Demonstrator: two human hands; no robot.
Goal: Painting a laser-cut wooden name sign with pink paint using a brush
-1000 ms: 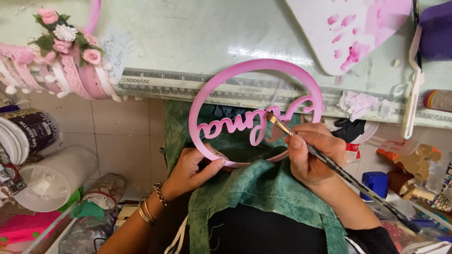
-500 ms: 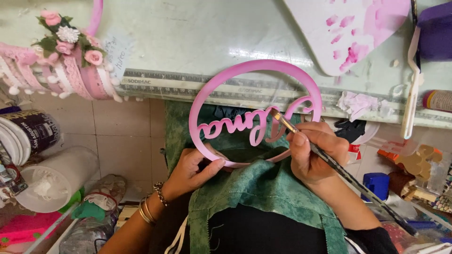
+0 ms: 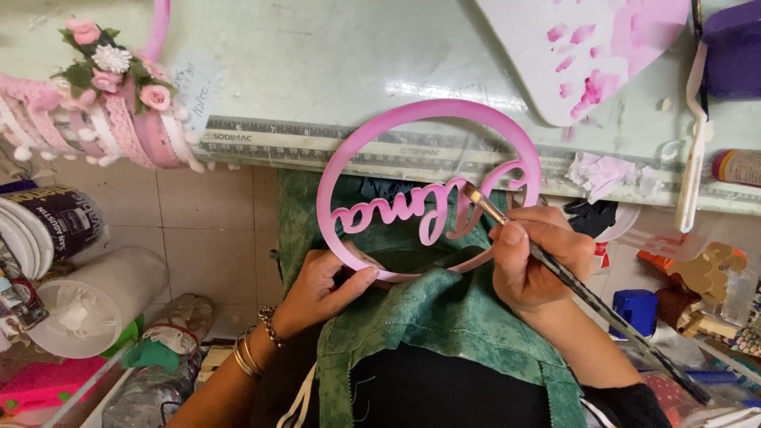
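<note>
A pink ring [image 3: 412, 119] with a cursive cut-out word across its middle is held over my lap. My left hand [image 3: 325, 285] grips the ring's lower left rim between thumb and fingers. My right hand [image 3: 535, 254] holds a long thin paintbrush [image 3: 594, 297], whose bristle tip touches the right end of the pink lettering. A green apron [image 3: 444, 325] lies under both hands.
A glass-topped table with a ruler strip [image 3: 317, 147] runs across the top. A white palette with pink paint smears [image 3: 587, 47] lies on it. A decorated pink hoop with small flowers [image 3: 103, 95] sits at left. Buckets [image 3: 87, 305], tins and clutter fill the floor.
The brush tip has shifted slightly along the right end of the lettering. The ring and my left hand stay nearly still.
</note>
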